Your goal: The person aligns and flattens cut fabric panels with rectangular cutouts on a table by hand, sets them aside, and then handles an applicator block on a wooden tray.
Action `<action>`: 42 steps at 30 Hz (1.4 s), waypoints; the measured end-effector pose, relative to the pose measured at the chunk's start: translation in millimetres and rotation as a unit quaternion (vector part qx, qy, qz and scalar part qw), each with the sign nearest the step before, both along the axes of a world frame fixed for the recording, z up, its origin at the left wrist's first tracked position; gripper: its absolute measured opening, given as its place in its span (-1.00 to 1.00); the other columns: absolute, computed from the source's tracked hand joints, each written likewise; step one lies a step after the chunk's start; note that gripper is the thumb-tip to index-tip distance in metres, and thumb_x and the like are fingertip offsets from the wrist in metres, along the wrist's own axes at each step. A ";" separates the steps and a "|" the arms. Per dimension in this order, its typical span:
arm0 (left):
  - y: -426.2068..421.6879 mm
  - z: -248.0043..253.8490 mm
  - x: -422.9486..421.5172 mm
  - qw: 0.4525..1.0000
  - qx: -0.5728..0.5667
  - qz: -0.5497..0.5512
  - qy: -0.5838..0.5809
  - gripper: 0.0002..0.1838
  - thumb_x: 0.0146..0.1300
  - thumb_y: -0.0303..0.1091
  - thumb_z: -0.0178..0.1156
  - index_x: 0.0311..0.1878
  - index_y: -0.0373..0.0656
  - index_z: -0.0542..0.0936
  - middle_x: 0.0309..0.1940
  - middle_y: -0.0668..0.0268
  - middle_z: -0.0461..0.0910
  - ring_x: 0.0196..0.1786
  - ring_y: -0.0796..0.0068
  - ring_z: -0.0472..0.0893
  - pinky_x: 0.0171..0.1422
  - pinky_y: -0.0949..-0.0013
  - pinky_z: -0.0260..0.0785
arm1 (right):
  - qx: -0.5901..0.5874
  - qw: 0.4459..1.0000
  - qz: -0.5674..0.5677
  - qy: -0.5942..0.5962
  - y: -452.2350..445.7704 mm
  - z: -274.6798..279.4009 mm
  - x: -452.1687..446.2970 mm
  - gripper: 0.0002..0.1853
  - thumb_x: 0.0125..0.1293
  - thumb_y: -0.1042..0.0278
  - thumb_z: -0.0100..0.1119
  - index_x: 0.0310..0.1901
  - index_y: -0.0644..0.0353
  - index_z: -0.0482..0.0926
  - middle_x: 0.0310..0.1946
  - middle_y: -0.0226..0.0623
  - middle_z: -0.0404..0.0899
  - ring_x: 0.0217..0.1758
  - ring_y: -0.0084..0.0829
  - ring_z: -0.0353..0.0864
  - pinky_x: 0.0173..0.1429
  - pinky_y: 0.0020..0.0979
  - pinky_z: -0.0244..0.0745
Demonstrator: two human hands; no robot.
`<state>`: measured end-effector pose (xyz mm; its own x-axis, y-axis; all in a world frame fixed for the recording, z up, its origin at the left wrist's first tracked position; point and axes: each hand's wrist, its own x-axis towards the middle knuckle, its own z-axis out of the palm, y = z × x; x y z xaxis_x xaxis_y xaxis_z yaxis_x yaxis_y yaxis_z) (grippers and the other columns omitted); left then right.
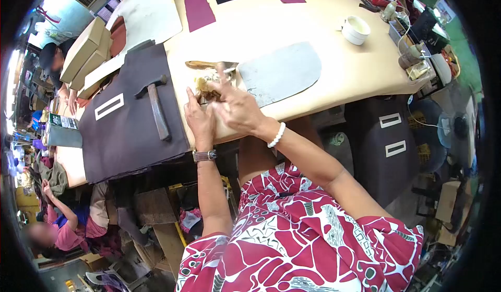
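Note:
On the pale table, both my hands are close together at a small yellowish, crumpled clump [204,83] with dark and whitish bits around it. My left hand [200,118], with a watch on its wrist, has its index finger stretched out at the clump's near edge. My right hand [236,104], with a white bead bracelet, reaches over the clump, its fingers spread and slightly blurred. A wooden-handled tool [201,64] lies just behind the clump. A grey rounded sheet [284,73] lies flat to the right.
A hammer [157,109] rests on dark sheets [99,146] at the left. A white round container [356,30] stands at the back right. Maroon pieces [198,5] lie at the back. Boxes [86,49] and a tin [63,131] are far left, near two other people.

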<state>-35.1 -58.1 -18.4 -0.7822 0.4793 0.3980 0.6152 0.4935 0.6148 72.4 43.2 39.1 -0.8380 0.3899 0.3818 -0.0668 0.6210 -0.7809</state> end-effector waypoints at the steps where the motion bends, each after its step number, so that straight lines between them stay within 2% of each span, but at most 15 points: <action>1: 0.0 7.4 3.5 1.000 0.011 -0.012 -0.014 -0.16 0.01 -0.38 0.29 0.34 -0.41 0.12 -0.14 0.00 0.54 -0.08 0.08 0.45 0.03 0.20 0.32 | 0.102 0.995 0.006 -0.004 -2.7 -5.0 -5.0 -0.35 0.20 0.23 0.06 0.33 0.19 0.16 0.13 -0.21 0.46 -0.26 -0.27 0.56 -0.04 -0.26 0.37; 3: -1.3 3.5 0.0 1.000 -0.002 -0.019 0.007 -0.17 0.01 -0.41 0.29 0.34 -0.41 0.12 -0.14 0.01 0.54 -0.07 0.10 0.45 0.03 0.20 0.32 | 0.282 0.956 -0.014 0.075 -3.0 -23.3 -14.7 -0.40 0.22 0.16 0.06 0.31 0.10 0.27 0.15 -0.27 0.46 -0.47 -0.34 0.50 -0.20 -0.34 0.39; 7: -2.3 7.8 4.4 1.000 -0.003 -0.019 0.008 -0.15 0.00 -0.38 0.33 0.32 -0.46 0.13 -0.12 0.05 0.56 -0.06 0.12 0.45 0.04 0.21 0.32 | 0.332 0.941 -0.059 0.023 -3.7 -26.7 -9.5 -0.35 0.25 0.09 0.04 0.35 0.09 0.20 0.06 -0.25 0.53 -0.44 -0.34 0.52 -0.19 -0.33 0.38; 10: -1.9 6.8 0.9 1.000 -0.004 -0.021 0.000 -0.11 -0.02 -0.34 0.36 0.32 -0.48 0.11 -0.09 0.06 0.56 -0.05 0.11 0.45 0.07 0.20 0.30 | 0.302 0.948 -0.064 0.078 -4.4 -24.3 -2.7 -0.30 0.26 0.10 0.03 0.38 0.19 0.09 -0.05 -0.17 0.59 -0.48 -0.29 0.53 -0.20 -0.33 0.38; 13: 0.4 20.1 0.5 0.999 -0.021 -0.016 -0.032 -0.03 -0.06 -0.32 0.38 0.34 -0.47 0.04 -0.04 0.04 0.54 -0.02 0.09 0.45 0.10 0.19 0.29 | 0.200 0.979 -0.020 -0.012 0.3 -18.7 9.6 -0.22 0.26 0.17 0.06 0.40 0.29 -0.08 -0.18 -0.10 0.63 -0.43 -0.23 0.56 -0.18 -0.31 0.43; 16: 0.1 20.1 -16.4 0.998 0.018 -0.056 0.002 0.09 -0.12 -0.31 0.42 0.38 -0.43 -0.06 0.04 0.00 0.48 0.07 0.06 0.44 0.18 0.21 0.28 | 0.133 0.986 -0.058 0.083 17.1 -23.3 26.8 -0.18 0.23 0.30 0.10 0.39 0.34 -0.15 -0.23 -0.09 0.63 -0.31 -0.19 0.59 -0.12 -0.27 0.47; 17: 1.3 21.4 -22.6 0.996 0.034 -0.079 -0.038 0.08 -0.11 -0.34 0.42 0.39 -0.41 -0.07 0.06 0.00 0.47 0.09 0.11 0.45 0.20 0.24 0.29 | 0.106 0.992 -0.064 -0.001 21.3 -15.2 34.0 -0.13 0.20 0.37 0.13 0.40 0.35 -0.22 -0.20 -0.05 0.61 -0.17 -0.17 0.60 -0.07 -0.26 0.49; 21: 3.9 39.6 -22.6 0.965 0.098 -0.139 -0.200 0.08 -0.07 -0.44 0.39 0.41 -0.35 -0.14 0.13 0.03 0.44 0.14 0.26 0.48 0.20 0.32 0.35 | 0.025 0.993 -0.111 0.025 36.5 -16.2 14.9 -0.07 0.14 0.39 0.08 0.36 0.45 -0.34 -0.03 0.19 0.47 0.01 0.05 0.50 0.11 -0.14 0.40; 25: 5.5 27.4 -30.0 0.960 0.116 -0.178 -0.182 0.06 -0.02 -0.53 0.32 0.42 -0.32 -0.22 0.18 -0.07 0.37 0.13 0.24 0.49 0.17 0.38 0.39 | 0.000 0.991 -0.127 -0.036 37.9 -18.2 -0.9 -0.01 0.12 0.45 0.09 0.38 0.34 -0.46 0.11 0.18 0.35 -0.14 -0.11 0.58 0.00 -0.22 0.47; 28: 1.9 16.4 -38.3 0.990 0.017 -0.071 -0.121 0.00 0.04 -0.55 0.27 0.41 -0.37 -0.21 0.14 -0.14 0.37 0.05 0.22 0.54 0.07 0.41 0.45 | -0.047 0.987 -0.135 -0.071 27.8 -10.4 -1.3 0.00 0.11 0.50 0.04 0.37 0.32 -0.52 0.16 0.26 0.27 -0.17 -0.16 0.57 0.01 -0.25 0.46; 34: 2.2 38.9 -32.0 0.837 0.220 -0.050 -0.498 -0.28 0.16 -0.55 0.16 0.34 -0.44 0.03 -0.07 0.05 0.51 -0.15 0.34 0.61 -0.16 0.45 0.53 | -0.099 0.985 -0.139 -0.010 19.7 -28.2 -8.4 0.00 0.09 0.60 -0.03 0.35 0.31 -0.59 0.19 0.31 0.21 -0.22 -0.27 0.54 -0.01 -0.33 0.46; 35: -0.8 35.3 -39.9 0.804 0.214 -0.100 -0.546 -0.46 0.21 -0.54 0.07 0.26 -0.40 0.20 -0.09 0.10 0.53 -0.16 0.36 0.61 -0.16 0.41 0.54 | -0.107 0.984 -0.140 -0.007 20.8 -22.7 -7.7 0.00 0.09 0.61 -0.03 0.35 0.31 -0.59 0.19 0.30 0.20 -0.22 -0.28 0.54 -0.01 -0.33 0.46; 37: -5.1 32.1 -42.0 0.794 0.228 -0.081 -0.558 -0.59 0.26 -0.52 -0.01 0.18 -0.37 0.29 -0.06 0.13 0.53 -0.14 0.37 0.61 -0.12 0.34 0.55 | -0.105 0.982 -0.153 0.023 21.8 -18.8 -9.8 0.00 0.10 0.61 -0.03 0.35 0.29 -0.59 0.19 0.28 0.20 -0.21 -0.30 0.53 -0.02 -0.34 0.47; 40: -2.9 23.4 -44.5 0.783 0.259 -0.075 -0.560 -0.60 0.26 -0.52 -0.02 0.18 -0.33 0.28 -0.05 0.15 0.54 -0.12 0.37 0.61 -0.11 0.33 0.56 | -0.200 0.973 -0.114 0.010 23.9 -16.2 -10.6 0.01 0.08 0.62 -0.05 0.33 0.29 -0.64 0.29 0.41 -0.08 0.25 0.23 0.23 0.22 -0.09 0.29; 42: -3.7 6.4 -48.8 0.772 0.301 -0.095 -0.551 -0.59 0.27 -0.53 -0.02 0.19 -0.28 0.27 -0.05 0.19 0.54 -0.12 0.40 0.61 -0.14 0.36 0.57 | -0.219 0.968 -0.119 0.042 26.2 -18.3 -13.4 0.02 0.10 0.64 -0.03 0.35 0.22 -0.62 0.25 0.30 0.04 0.08 -0.03 0.40 0.10 -0.26 0.39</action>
